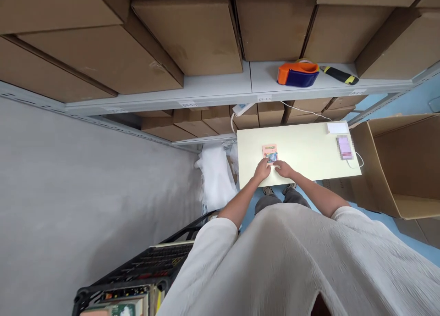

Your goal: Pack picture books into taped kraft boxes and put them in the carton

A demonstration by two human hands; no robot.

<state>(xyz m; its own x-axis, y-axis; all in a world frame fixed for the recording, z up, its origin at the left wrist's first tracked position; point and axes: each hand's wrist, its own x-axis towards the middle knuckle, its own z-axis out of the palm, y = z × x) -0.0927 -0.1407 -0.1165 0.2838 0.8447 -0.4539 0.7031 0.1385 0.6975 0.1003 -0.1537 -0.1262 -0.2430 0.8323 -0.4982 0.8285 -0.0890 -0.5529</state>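
A small pink book [270,148] with a blue picture on its cover lies on the pale yellow table [302,146], left of the table's middle. My left hand [262,169] is at the book's lower left corner, its fingers closed on the edge. At the lower right corner my right hand [283,169] touches the book with its fingertips, the fingers bent together. Both hands cover part of the book's near edge.
A phone [344,147] on a cable and a white box [338,127] lie at the table's right end. Behind stands a shelf [220,87] of cartons, with an orange-blue tape dispenser [298,74] and a cutter [340,75]. An open carton [385,169] stands right, a black crate [137,274] lower left.
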